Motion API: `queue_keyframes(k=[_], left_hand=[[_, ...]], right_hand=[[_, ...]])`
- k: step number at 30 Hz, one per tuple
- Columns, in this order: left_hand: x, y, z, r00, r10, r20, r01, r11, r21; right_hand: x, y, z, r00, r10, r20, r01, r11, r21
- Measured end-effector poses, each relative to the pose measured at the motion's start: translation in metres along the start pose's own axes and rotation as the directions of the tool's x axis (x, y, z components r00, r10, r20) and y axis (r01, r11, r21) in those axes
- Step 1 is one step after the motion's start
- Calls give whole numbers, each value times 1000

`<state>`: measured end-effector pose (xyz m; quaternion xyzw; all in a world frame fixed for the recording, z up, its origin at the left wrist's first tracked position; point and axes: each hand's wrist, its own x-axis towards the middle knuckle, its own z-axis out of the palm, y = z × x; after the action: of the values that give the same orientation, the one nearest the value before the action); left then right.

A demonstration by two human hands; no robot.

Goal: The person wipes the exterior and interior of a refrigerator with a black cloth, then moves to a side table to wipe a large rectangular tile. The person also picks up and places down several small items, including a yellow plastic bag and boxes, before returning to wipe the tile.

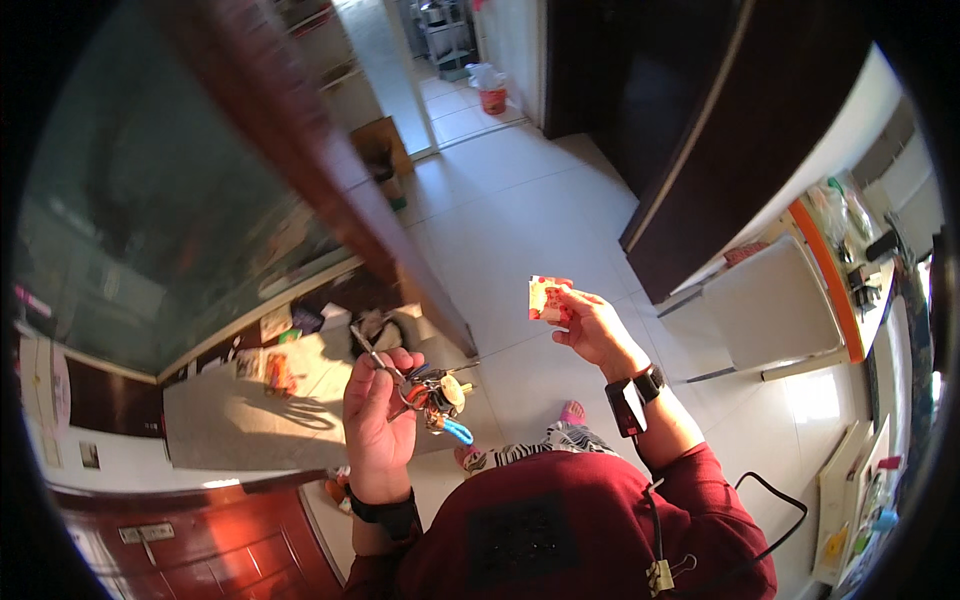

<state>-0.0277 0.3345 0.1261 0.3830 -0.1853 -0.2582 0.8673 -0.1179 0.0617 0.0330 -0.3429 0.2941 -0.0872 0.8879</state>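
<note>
My left hand (384, 412) grips a bunch of keys (435, 397) between thumb and fingers. One metal key (369, 346) points up and away past the fingertips, while the rest hang to the right with a round tag (452, 394) and a blue braided cord (457, 432). In my right hand (596, 330) I pinch a small red and cream printed packet (546, 298) by its right side, held above the tiled floor. The two hands are apart.
A cabinet top (225, 420) with papers and small items lies left, beside a reddish-brown wooden post (360, 195). Right are a white chair (772, 307) and an orange-edged desk (829, 285). A dark door (675, 112) stands ahead; a red bucket (493, 100) sits farther off. A black cable (799, 517) loops at my right.
</note>
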Motion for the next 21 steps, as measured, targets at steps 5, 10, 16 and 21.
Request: queue_keyframes(k=[5, 10, 16, 21], left_hand=[[57, -84, 58, 993, -113, -40, 112, 993, -25], [104, -133, 73, 977, -201, -73, 203, 979, 19], [175, -183, 52, 882, -309, -355, 307, 949, -65], [262, -212, 17, 844, -357, -401, 318, 934, -161]], right_hand=[[-4, -54, -78, 990, -19, -141, 32, 995, 94], [23, -87, -123, 995, -31, -91, 43, 989, 139], [97, -126, -153, 993, -42, -107, 44, 999, 18], [192, -177, -155, 970, -36, -241, 42, 999, 23]])
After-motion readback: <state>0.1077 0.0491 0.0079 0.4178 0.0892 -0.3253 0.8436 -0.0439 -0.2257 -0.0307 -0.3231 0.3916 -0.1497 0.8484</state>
